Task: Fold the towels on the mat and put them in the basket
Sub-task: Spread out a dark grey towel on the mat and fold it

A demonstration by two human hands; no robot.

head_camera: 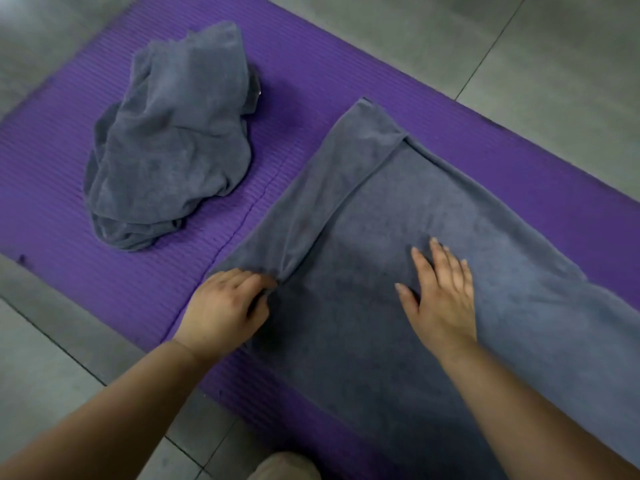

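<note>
Mat (52, 150) | L fingers (254, 282) pinch towel (363, 341) fold | R fingers (446, 265) flat atop

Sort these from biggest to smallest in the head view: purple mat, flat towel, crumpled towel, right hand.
Largest to smallest:
purple mat
flat gray towel
crumpled gray towel
right hand, clearly last, even though nearness to the camera enlarges it.

Grey tiled floor (554, 46) with thin dark joints lies all around.
</note>
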